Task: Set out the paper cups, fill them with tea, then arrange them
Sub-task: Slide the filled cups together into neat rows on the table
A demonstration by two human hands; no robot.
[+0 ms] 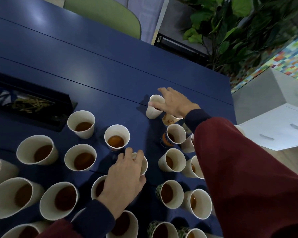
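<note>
The right hand (175,103) grips the rim of a tilted white cup (152,113) above the middle of the frame, just beside a patterned cup (168,120). At centre, the left hand (125,176) curls its fingers over the top of a second cup (144,166). Around them, many cups of tea (80,124) stand on the blue table (93,66). A black tray (33,84) sits at left and a plant (230,23) at upper right.

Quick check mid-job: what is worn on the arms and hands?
The left hand and right hand are bare, with no gloves or rings showing. Both the left sleeve and right sleeve are loose and dark red, each ending in a dark navy cuff at the wrist.
</note>
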